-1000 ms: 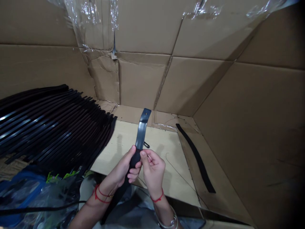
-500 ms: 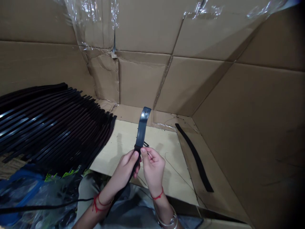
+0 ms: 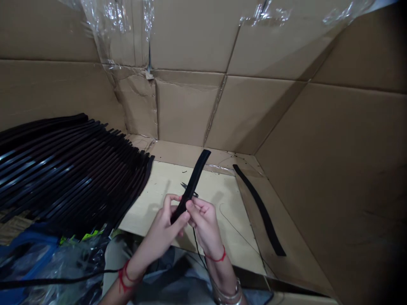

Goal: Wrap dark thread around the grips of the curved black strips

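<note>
Cardboard walls point(image 3: 190, 106) boxed in a pale board point(image 3: 149, 195), above which a black strap point(image 3: 193, 182) was held. The left hand point(image 3: 162, 233) curled closed around its lower end; the right hand point(image 3: 205, 224) pinched it just beside. Small scissors point(image 3: 187, 188) lay beyond, stacked straps point(image 3: 70, 178) leftward.

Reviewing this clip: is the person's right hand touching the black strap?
Touching. The head view shows the fingertips of the right hand pressed against the lower part of the black strap, with no gap between them.
</note>
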A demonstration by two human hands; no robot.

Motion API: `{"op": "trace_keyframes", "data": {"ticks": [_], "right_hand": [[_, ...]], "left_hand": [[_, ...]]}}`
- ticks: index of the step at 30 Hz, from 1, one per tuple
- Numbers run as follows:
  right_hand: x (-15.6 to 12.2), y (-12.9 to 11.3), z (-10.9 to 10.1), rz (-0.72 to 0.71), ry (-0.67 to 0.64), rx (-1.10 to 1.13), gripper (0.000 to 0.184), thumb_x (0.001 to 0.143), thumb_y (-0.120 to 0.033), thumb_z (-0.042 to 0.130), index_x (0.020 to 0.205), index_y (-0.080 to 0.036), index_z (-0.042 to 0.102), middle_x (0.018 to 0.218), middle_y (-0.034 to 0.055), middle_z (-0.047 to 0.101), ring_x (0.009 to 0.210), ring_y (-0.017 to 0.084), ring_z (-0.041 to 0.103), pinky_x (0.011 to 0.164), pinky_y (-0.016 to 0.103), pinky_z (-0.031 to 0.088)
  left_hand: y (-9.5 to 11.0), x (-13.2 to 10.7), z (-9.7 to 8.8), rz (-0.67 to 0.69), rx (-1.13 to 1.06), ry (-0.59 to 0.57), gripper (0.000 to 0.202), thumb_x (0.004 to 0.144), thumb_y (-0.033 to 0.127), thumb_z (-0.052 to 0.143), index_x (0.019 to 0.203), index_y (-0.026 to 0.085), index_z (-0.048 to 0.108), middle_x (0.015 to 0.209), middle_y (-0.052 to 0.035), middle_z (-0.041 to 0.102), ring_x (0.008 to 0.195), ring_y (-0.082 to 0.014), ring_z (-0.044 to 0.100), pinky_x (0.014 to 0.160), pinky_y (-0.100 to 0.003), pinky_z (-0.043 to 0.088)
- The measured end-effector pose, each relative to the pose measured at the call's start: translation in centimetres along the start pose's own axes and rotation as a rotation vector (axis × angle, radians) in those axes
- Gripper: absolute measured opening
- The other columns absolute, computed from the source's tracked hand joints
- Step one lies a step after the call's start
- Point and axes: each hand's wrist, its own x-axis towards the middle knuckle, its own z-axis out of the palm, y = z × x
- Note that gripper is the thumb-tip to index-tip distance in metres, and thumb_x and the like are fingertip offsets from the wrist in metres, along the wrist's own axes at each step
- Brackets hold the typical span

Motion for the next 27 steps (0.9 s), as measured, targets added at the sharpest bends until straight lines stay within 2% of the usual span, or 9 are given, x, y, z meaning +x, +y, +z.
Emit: {"op": "trace_keyframes", "data": {"ticks": [1,3,5,7,10,15,19,23,27], "right_hand": [[0.0,0.1,0.3,-0.017,0.042,-0.014,0.038,0.078,-0.047,0.078,0.08,-0.011,0.065,0.059,0.0001,0.048,0.046,0.006,0.03,0.041,0.017,0.021],[0.0,0.4,0.8,-0.059,0.112,-0.039,0.037,0.076,-0.045,0.08,0.081,-0.012,0.065,0.061,-0.0011,0.045,0.048,0.006,0.03,0.042,0.018,0.022],[0.0,0.6,1.2,-0.082,0.144,-0.066,0.035,0.077,-0.043,0.079,0.082,-0.012,0.065,0.059,-0.0031,0.039,0.048,0.006,0.023,0.042,0.018,0.019],[0.1,0.6,1.3,-0.069,0.116,-0.072,0.034,0.08,-0.042,0.076,0.084,-0.011,0.065,0.059,-0.0041,0.035,0.048,0.006,0.018,0.042,0.018,0.015],[0.0,0.5,1.3,-0.047,0.062,-0.07,0.033,0.082,-0.041,0.074,0.088,-0.01,0.065,0.06,-0.004,0.034,0.049,0.005,0.017,0.042,0.018,0.013],[0.0,0.9,1.3,-0.113,0.119,-0.097,0.035,0.083,-0.04,0.074,0.099,-0.009,0.068,0.058,-0.0042,0.037,0.047,0.005,0.02,0.04,0.018,0.017],[0.1,1.6,1.5,-0.193,0.14,-0.076,0.03,0.085,-0.037,0.072,0.1,-0.012,0.069,0.062,-0.0014,0.048,0.047,0.006,0.032,0.041,0.017,0.029],[0.2,2.0,1.8,-0.23,0.141,-0.009,0.025,0.085,-0.034,0.073,0.097,-0.013,0.066,0.065,0.0009,0.057,0.05,0.009,0.049,0.046,0.019,0.043],[0.2,1.9,1.8,-0.195,0.027,0.013,0.022,0.09,-0.035,0.067,0.085,-0.014,0.06,0.054,-0.0013,0.054,0.039,0.012,0.049,0.04,0.023,0.045]], "left_hand": [[0.1,0.0,0.2,0.073,0.157,0.083,0.04,0.092,0.049,0.049,0.115,0.017,0.043,0.079,-0.0034,0.062,0.06,-0.0131,0.057,0.055,-0.024,0.046],[0.1,-0.1,0.5,0.197,0.48,0.21,0.034,0.095,0.042,0.044,0.119,0.017,0.044,0.103,-0.0114,0.065,0.082,-0.0191,0.064,0.069,-0.029,0.049],[0.0,-0.1,0.6,0.29,0.743,0.27,0.03,0.099,0.034,0.033,0.121,0.016,0.046,0.113,-0.0153,0.063,0.096,-0.0242,0.064,0.077,-0.035,0.049],[-0.4,0.0,0.5,0.351,0.922,0.315,0.028,0.099,0.027,0.028,0.117,0.016,0.047,0.105,-0.0147,0.066,0.091,-0.0255,0.066,0.073,-0.036,0.049],[-0.7,0.0,0.1,0.381,1.028,0.382,0.021,0.099,0.024,0.029,0.105,0.017,0.048,0.085,-0.0093,0.068,0.071,-0.0226,0.067,0.059,-0.03,0.045],[-0.5,0.0,0.0,0.466,1.013,0.415,0.016,0.098,0.022,0.032,0.092,0.018,0.047,0.063,-0.0014,0.061,0.052,-0.0166,0.06,0.049,-0.024,0.036],[-0.3,0.0,0.2,0.5,0.932,0.444,0.017,0.098,0.021,0.033,0.09,0.019,0.048,0.061,0.0006,0.058,0.05,-0.014,0.057,0.049,-0.023,0.035],[-0.1,-0.1,0.2,0.418,0.728,0.393,0.023,0.099,0.026,0.032,0.085,0.019,0.048,0.058,0.0027,0.054,0.048,-0.0111,0.052,0.049,-0.021,0.034],[0.6,-0.2,0.0,0.32,0.425,0.298,0.034,0.1,0.034,0.032,0.074,0.018,0.047,0.055,0.0027,0.051,0.046,-0.0089,0.049,0.049,-0.019,0.037]]}}
